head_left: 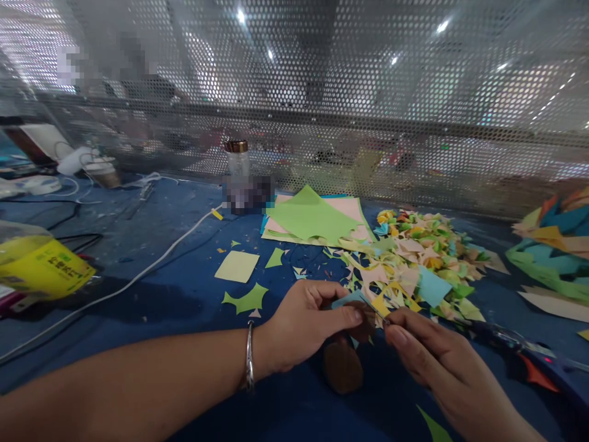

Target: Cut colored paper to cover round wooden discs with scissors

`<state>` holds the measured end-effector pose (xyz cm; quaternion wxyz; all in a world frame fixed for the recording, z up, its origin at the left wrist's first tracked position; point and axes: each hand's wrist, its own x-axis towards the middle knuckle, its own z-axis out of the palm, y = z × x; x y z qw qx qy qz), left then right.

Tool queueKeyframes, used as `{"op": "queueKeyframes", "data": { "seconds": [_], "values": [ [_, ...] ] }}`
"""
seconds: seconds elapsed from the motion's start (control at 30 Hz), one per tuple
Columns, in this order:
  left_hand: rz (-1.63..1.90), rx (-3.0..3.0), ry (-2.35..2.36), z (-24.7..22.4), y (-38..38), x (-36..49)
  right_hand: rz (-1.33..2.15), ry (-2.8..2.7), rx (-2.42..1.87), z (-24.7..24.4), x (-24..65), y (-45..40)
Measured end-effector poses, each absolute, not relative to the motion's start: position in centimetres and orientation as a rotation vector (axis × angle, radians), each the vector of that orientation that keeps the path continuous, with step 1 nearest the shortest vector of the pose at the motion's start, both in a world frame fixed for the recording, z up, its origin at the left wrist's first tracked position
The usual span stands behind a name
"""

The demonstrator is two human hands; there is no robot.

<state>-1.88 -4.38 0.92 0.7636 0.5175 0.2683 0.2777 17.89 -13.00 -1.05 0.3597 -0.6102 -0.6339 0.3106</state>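
Near the table's front middle, my left hand (304,325) has its thumb and fingers closed on a small piece of blue paper (348,299). A silver bracelet is on that wrist. My right hand (442,362) pinches the end of a thin, dark, stick-like thing (375,310) whose other end meets the blue paper; its kind is not clear. Just under my left fingers lies a brown rounded piece (343,368), partly in shadow. Green paper scraps (248,299) and a pale yellow paper square (237,266) lie left of my hands.
A heap of coloured paper cuttings (427,245) spreads behind my right hand. Stacked paper sheets (315,215) stand behind, beside a lidded bottle (238,161). A dark blue tool with a red light (529,353) is at right. A white cable (151,264) crosses left, near a yellow-labelled container (43,264).
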Motion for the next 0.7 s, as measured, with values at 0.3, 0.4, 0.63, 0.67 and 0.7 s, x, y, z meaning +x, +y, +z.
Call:
{"op": "queueKeyframes", "data": {
  "seconds": [0.3, 0.4, 0.63, 0.67, 0.7],
  "values": [
    [0.602, 1.169, 0.628, 1.10, -4.26, -1.84, 0.832, -1.550, -1.635, -0.59, 17.44, -13.15],
    [0.607, 1.175, 0.636, 1.35, -4.11, -1.77, 0.802, -1.570, -1.616, -0.76, 17.50, -13.13],
    [0.605, 1.244, 0.683, 1.29, -3.98, -1.66, 0.781, -1.443, -1.582, -1.16, 17.63, -12.83],
    [0.591, 1.260, 0.673, 1.19, -4.02, -1.65, 0.738, -1.455, -1.575, -1.19, 17.64, -12.72],
    [0.573, 1.282, 0.663, 1.09, -4.08, -1.65, 0.704, -1.495, -1.566, -1.24, 17.65, -12.59]
  ]
}}
